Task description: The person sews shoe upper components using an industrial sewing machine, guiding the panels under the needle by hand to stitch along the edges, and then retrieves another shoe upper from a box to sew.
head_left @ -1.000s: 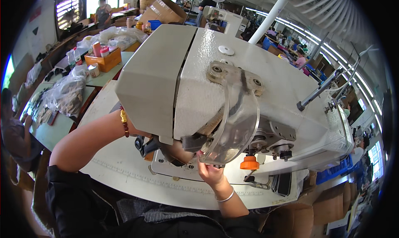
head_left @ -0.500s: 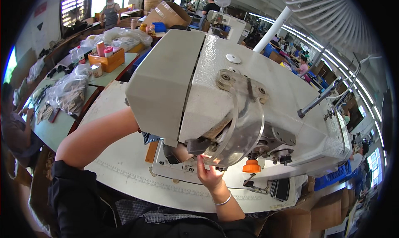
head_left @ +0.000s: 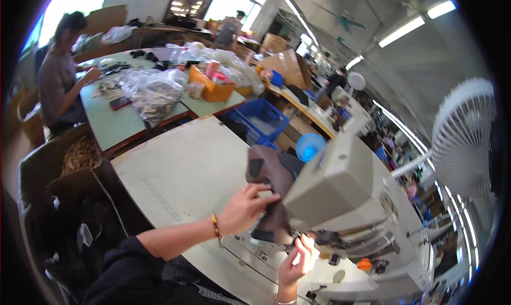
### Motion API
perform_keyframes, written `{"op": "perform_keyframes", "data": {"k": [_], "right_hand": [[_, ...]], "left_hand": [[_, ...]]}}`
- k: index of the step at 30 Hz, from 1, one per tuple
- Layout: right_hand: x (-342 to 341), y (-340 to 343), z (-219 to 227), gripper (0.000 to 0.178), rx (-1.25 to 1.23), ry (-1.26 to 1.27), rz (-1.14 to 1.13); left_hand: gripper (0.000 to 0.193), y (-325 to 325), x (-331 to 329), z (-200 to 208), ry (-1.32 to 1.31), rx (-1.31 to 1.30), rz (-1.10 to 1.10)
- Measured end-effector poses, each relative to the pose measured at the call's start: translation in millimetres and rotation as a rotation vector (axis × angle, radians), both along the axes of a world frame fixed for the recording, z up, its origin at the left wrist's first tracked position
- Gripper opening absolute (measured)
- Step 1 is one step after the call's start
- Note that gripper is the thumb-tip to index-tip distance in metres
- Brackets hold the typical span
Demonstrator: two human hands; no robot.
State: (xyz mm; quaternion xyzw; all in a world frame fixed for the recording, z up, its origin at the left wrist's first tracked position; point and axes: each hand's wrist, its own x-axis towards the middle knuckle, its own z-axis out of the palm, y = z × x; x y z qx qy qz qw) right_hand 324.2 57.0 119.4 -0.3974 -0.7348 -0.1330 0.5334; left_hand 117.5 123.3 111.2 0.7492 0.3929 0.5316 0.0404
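Note:
A dark brown, leather-like piece with black patches [head_left: 274,174] rises beside the left end of the pale sewing machine head [head_left: 332,180]. My left hand [head_left: 242,209], wearing a beaded bracelet, grips the piece along its near side with fingers stretched against it. Lower down, my right hand [head_left: 298,259] pinches the bottom edge of the same piece, close to the machine's needle area. The exact contact of the right fingertips is blurred by glare. Under both hands lies the white machine table [head_left: 175,161].
An orange knob [head_left: 364,264] sits low on the machine. Left of the table are a bin of scraps [head_left: 80,156] and a green worktable [head_left: 122,132] with a plastic bag [head_left: 154,92]. A co-worker [head_left: 61,81] sits there. Behind stand a blue crate [head_left: 261,121] and a white fan [head_left: 463,140].
The view has swung left. My left hand has come out from behind the machine head, and the brown piece, mostly hidden before, now shows beside it. My right hand stays near the needle area.

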Motion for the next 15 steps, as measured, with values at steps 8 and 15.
{"op": "perform_keyframes", "data": {"k": [8,15], "right_hand": [[-8,1,-2,0.014,0.066,-0.044,-0.041],[-1,0,-4,0.013,-0.002,-0.002,-0.023]], "left_hand": [[0.052,-10,-13,-26,-0.045,0.068,-0.073],[0.050,-5,-17,-26,-0.077,0.069,-0.147]]}}
